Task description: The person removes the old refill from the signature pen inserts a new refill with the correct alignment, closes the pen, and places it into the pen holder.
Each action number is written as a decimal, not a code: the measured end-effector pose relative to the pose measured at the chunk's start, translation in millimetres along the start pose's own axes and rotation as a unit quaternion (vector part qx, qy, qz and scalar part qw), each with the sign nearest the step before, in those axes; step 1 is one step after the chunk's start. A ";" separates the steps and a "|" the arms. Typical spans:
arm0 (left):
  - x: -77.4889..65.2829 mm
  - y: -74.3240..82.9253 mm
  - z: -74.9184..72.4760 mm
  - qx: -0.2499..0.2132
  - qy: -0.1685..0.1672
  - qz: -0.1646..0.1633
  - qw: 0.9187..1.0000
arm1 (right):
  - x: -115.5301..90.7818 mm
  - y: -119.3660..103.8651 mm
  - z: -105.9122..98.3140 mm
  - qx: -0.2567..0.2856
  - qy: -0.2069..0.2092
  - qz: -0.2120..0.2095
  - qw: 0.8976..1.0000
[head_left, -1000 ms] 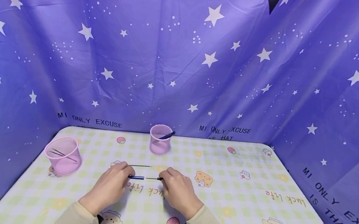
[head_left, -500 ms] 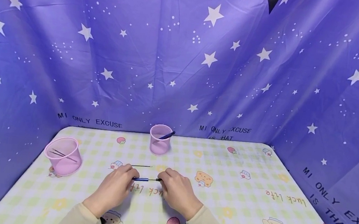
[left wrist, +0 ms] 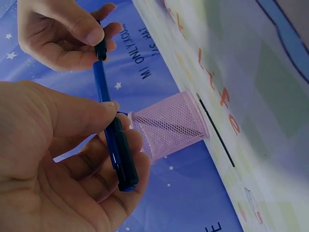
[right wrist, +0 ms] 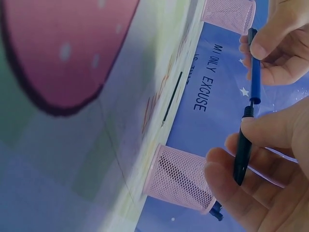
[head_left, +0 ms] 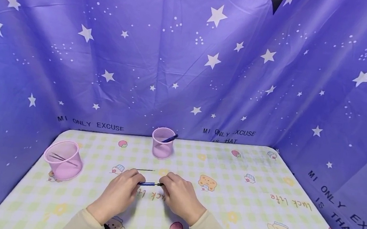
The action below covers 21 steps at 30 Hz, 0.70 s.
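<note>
My left hand (head_left: 121, 194) pinches the blue barrel (left wrist: 101, 79) of a pen between thumb and fingers, its dark clip lying along the fingers. Opposite it, my right hand (head_left: 183, 198) grips the pen's black front section (right wrist: 244, 152). A thin refill runs from that black section into the barrel's end, with only a short bit showing between the two parts. Both parts are lined up above the table, roughly level in the head view. Just beyond the left fingers, a loose dark refill (head_left: 145, 170) lies on the tablecloth.
A pink mesh pen holder (head_left: 161, 151) at the back middle has a dark blue pen (head_left: 170, 138) leaning in it. Another pink mesh holder (head_left: 68, 171) stands at the left with several thin refills (head_left: 61, 158) inside. A purple star-printed curtain (head_left: 187, 74) surrounds the checked table.
My left hand has moved right, bringing the blue barrel over the refill. The gap between barrel and black section has shrunk to a sliver. The right hand has stayed nearly still.
</note>
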<state>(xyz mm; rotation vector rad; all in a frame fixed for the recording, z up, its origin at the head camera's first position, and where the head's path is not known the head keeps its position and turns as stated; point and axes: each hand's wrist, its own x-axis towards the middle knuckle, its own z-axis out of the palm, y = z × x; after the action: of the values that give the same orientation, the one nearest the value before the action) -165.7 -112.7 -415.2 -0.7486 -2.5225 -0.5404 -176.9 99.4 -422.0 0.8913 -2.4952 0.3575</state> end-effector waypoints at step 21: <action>13.4 7.4 2.9 0.000 -0.030 -0.018 0.999 | 1.5 -0.1 -1.3 -0.004 -0.019 0.012 1.000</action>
<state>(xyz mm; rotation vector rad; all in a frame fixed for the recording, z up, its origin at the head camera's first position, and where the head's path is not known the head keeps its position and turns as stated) -172.3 -100.1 -408.9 -0.7315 -2.5960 -0.5367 -177.4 99.0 -420.2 0.8744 -2.5420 0.3404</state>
